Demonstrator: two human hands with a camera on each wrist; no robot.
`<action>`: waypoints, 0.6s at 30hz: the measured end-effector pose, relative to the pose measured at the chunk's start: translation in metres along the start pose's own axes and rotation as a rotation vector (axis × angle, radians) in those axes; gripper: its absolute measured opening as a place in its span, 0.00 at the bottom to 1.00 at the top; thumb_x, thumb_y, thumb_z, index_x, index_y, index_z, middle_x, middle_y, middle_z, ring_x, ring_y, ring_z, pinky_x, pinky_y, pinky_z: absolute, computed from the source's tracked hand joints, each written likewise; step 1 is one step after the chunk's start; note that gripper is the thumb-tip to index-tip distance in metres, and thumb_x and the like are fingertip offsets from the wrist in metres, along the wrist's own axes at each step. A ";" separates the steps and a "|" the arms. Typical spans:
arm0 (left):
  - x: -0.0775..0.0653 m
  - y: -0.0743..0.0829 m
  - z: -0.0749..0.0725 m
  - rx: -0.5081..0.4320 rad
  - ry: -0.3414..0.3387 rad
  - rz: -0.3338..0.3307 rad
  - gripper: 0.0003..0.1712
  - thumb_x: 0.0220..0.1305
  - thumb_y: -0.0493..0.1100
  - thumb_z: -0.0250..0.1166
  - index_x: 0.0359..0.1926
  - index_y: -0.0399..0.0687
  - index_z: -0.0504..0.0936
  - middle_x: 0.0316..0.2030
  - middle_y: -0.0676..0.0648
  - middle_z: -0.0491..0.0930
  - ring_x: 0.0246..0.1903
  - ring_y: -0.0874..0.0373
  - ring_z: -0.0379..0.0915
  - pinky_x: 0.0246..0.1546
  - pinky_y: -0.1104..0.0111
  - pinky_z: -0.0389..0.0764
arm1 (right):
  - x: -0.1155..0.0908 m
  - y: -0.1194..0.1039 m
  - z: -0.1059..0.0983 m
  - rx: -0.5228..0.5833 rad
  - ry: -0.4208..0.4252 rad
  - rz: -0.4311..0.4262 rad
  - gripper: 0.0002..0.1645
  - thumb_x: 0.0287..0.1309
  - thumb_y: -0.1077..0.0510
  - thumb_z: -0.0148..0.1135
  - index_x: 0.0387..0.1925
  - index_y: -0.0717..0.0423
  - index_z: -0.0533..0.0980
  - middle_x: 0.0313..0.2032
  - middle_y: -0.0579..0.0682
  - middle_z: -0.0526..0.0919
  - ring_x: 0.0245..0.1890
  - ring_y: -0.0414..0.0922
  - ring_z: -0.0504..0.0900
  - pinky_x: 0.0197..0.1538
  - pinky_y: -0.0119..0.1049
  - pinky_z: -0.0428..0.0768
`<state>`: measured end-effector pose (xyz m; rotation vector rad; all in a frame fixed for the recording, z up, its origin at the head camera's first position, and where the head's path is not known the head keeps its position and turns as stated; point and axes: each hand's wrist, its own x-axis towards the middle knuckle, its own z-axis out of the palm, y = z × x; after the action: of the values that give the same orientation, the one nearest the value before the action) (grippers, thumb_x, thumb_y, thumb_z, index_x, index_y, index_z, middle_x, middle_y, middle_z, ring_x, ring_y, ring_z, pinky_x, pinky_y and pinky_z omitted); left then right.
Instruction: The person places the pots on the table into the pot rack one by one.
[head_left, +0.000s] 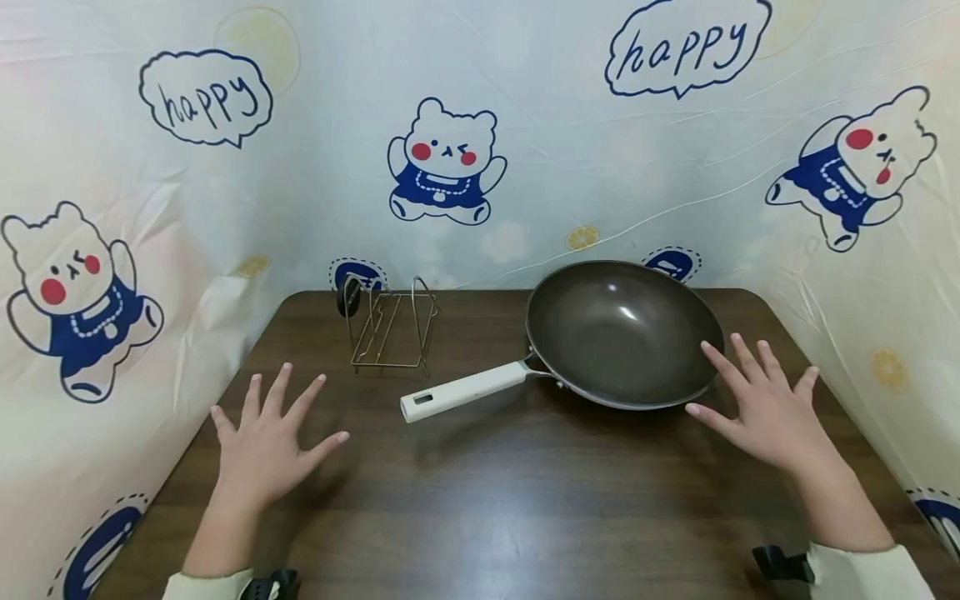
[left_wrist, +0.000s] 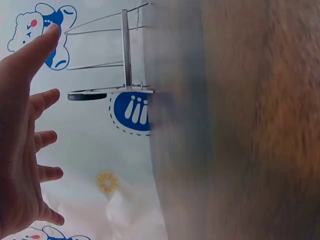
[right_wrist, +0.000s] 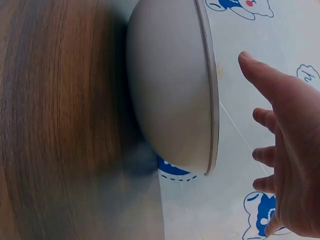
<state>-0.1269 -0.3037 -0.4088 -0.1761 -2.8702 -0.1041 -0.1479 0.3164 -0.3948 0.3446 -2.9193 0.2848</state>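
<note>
A dark-coated wok (head_left: pixel 624 333) with a pale underside (right_wrist: pixel 172 85) sits on the right half of the table, its white handle (head_left: pixel 465 390) pointing left toward the front. Left of it stands a wire rack (head_left: pixel 390 329) with a round black part (head_left: pixel 348 296) at its left end. My left hand (head_left: pixel 262 450) is held over the table in front of the rack, fingers spread, holding nothing. At the wok's right side my right hand (head_left: pixel 772 408) hovers with fingers spread; the right wrist view shows a gap between it and the wok's rim.
The brown wooden table (head_left: pixel 480 500) has rounded back corners. A pale cloth (head_left: pixel 322 167) printed with bears and "happy" bubbles hangs behind it and along both sides. Dark straps (head_left: pixel 783 564) sit at both wrists by the light sleeves.
</note>
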 end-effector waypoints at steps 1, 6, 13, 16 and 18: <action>0.001 0.001 0.000 -0.007 0.006 0.002 0.52 0.53 0.79 0.57 0.75 0.69 0.54 0.75 0.39 0.45 0.70 0.26 0.37 0.53 0.23 0.23 | 0.001 -0.001 0.000 0.006 0.007 -0.007 0.56 0.56 0.30 0.60 0.77 0.39 0.44 0.74 0.66 0.43 0.72 0.70 0.36 0.53 0.79 0.19; 0.006 0.007 0.000 -0.059 0.055 0.012 0.50 0.52 0.76 0.61 0.73 0.67 0.60 0.73 0.38 0.51 0.70 0.30 0.43 0.54 0.21 0.35 | 0.005 -0.007 0.002 0.035 0.055 -0.057 0.55 0.55 0.32 0.63 0.76 0.44 0.50 0.72 0.68 0.49 0.71 0.69 0.43 0.59 0.78 0.27; 0.011 0.021 0.000 -0.197 0.138 0.050 0.45 0.55 0.67 0.67 0.71 0.64 0.64 0.68 0.36 0.59 0.64 0.31 0.53 0.53 0.22 0.47 | 0.013 -0.020 0.002 0.087 0.152 -0.143 0.51 0.53 0.37 0.68 0.72 0.52 0.60 0.70 0.67 0.57 0.69 0.68 0.54 0.66 0.74 0.40; 0.014 0.026 -0.002 -0.277 0.163 0.058 0.42 0.56 0.62 0.68 0.71 0.62 0.66 0.66 0.36 0.61 0.63 0.31 0.55 0.53 0.25 0.51 | 0.018 -0.026 0.002 0.100 0.196 -0.185 0.49 0.52 0.39 0.70 0.70 0.54 0.63 0.69 0.66 0.60 0.67 0.67 0.59 0.68 0.70 0.44; 0.016 0.030 -0.005 -0.329 0.168 0.059 0.41 0.56 0.60 0.69 0.70 0.59 0.67 0.65 0.35 0.62 0.62 0.31 0.56 0.53 0.26 0.54 | 0.021 -0.030 0.002 0.111 0.226 -0.217 0.47 0.51 0.41 0.71 0.68 0.56 0.65 0.68 0.65 0.63 0.65 0.67 0.61 0.68 0.69 0.48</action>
<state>-0.1371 -0.2727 -0.3985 -0.2997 -2.6594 -0.5529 -0.1611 0.2829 -0.3876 0.5997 -2.6227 0.4227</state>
